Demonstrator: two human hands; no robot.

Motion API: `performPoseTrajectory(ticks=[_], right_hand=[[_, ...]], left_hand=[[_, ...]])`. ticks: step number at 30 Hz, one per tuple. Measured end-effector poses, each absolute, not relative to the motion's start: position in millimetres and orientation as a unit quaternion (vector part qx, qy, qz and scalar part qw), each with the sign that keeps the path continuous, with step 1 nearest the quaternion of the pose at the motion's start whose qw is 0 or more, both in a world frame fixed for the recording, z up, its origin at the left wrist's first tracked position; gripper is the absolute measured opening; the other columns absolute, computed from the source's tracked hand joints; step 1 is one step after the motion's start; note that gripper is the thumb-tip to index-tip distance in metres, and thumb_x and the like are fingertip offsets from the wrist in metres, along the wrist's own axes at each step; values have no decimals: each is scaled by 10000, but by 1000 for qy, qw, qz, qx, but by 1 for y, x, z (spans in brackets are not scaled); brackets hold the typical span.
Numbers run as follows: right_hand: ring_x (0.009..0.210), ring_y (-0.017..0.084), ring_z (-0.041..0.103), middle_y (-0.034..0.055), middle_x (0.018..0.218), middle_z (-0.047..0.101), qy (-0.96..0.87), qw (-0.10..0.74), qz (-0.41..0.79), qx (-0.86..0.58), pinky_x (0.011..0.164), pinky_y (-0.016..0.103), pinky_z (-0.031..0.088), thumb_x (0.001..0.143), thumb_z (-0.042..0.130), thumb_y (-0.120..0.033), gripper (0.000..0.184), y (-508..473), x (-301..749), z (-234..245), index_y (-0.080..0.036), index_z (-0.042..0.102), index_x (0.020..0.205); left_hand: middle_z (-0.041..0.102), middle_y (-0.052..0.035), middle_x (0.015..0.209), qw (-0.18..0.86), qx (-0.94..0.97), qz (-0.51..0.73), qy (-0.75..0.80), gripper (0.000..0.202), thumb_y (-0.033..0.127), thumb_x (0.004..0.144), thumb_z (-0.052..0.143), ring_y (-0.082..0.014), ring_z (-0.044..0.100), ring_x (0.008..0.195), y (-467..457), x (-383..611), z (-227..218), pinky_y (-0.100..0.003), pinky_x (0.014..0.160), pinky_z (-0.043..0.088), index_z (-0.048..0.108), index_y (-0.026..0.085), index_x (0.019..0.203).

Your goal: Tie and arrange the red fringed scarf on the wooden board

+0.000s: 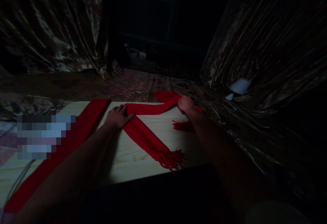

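A red fringed scarf (pixel 146 138) lies bent into a V on a pale wooden board (pixel 133 159). My left hand (pixel 118 116) rests flat on the scarf at the bend, fingers stretched out. My right hand (pixel 186 104) is closed on a fold of the scarf at the board's far right corner. One fringed end (pixel 172 159) lies near the board's front edge, another fringe (pixel 182 125) sits just below my right wrist. A second red band (pixel 63 149) runs diagonally across the board's left side.
Shiny patterned curtains hang at the left (pixel 48 26) and right (pixel 268 36), with a dark opening between them. A white charger (pixel 238 87) and its cable (pixel 242 113) lie on the floor at the right. A pixelated patch covers part of the left. The floor is patterned.
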State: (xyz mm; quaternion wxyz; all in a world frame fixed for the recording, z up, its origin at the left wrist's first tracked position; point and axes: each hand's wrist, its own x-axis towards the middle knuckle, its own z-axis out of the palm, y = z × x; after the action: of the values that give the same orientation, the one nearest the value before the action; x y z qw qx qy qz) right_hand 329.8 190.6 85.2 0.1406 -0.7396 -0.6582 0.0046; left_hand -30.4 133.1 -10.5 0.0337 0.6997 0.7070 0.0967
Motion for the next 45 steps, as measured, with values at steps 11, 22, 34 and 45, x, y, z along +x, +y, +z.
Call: performPoseTrajectory(ticks=[11,22,34,45], right_hand=[[636,161,679,85,771,749,-630,181,196,-730,584,219,481,873,684,-293,166,191,320,55,-135,734,885],[1142,268,654,123,1299,681,-809,-4,111,-578,928,278,485,711,802,-554,655,158,328,49,-190,675,1240],[1166,300,601,205,1254,649,-835,36,-106,-538,1001,394,465,894,577,-310,425,139,297,47,-103,592,1265],[1204,340,627,301,1293,629,-736,-1,11,-677,961,448,507,959,453,-590,676,147,232,47,-34,601,1314]], left_hand=[[314,-142,1642,22,703,97,704,918,732,895,271,-415,307,1458,133,-30,-11,-543,1142,291,291,138,1595],[301,-147,1647,23,699,89,709,916,722,894,282,-408,292,1473,133,-31,-11,-527,1160,272,293,134,1595],[319,-150,1639,18,697,91,711,940,752,886,273,-417,308,1464,134,-31,-12,-534,1150,294,291,139,1598],[309,-138,1645,17,699,97,708,941,771,874,289,-418,307,1459,140,-35,-21,-556,1152,277,287,175,1602]])
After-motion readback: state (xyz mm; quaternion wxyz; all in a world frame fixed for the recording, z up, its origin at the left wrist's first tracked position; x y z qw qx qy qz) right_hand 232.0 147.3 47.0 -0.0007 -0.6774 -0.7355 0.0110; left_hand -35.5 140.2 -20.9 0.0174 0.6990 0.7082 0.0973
